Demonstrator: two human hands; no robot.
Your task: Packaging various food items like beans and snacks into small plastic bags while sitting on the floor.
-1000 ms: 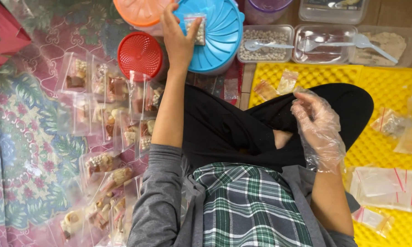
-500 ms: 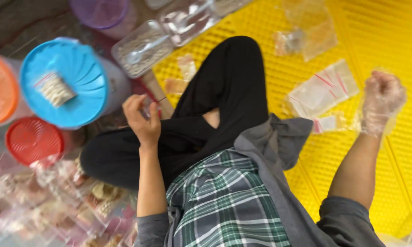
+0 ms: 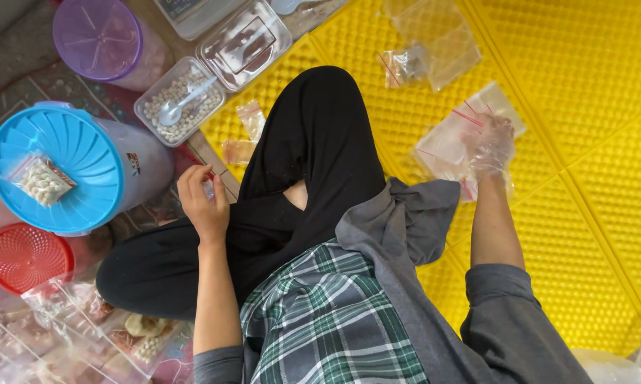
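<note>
Head view. The person sat cross-legged in black trousers, seen from above. The right hand (image 3: 489, 144), covered by a thin clear plastic glove, rested on a stack of empty clear zip bags (image 3: 454, 139) with red seal strips, which lay on the yellow dimpled floor mat (image 3: 590, 142); its fingers were curled down onto the top bag, but whether the grip had closed on a bag could not be told. The bare left hand (image 3: 203, 201) hovered above the left knee, just beside the mat's near edge; its thumb and fingers were pinched on a small clear bag (image 3: 209, 188), mostly hidden by the fingers.

To the left stood a tub with a blue ribbed lid (image 3: 57, 171), and a small filled bag of pale pieces (image 3: 43, 181) lay on that lid. Below it sat a red ribbed lid (image 3: 23, 256); above it, a jar with a purple lid (image 3: 100, 39). A clear tray of small pale beads (image 3: 182, 107) held a white plastic spoon (image 3: 182, 103). Filled bags (image 3: 107, 334) lay piled at lower left. More loose clear bags (image 3: 427, 50) lay on the mat beyond the knee.
</note>
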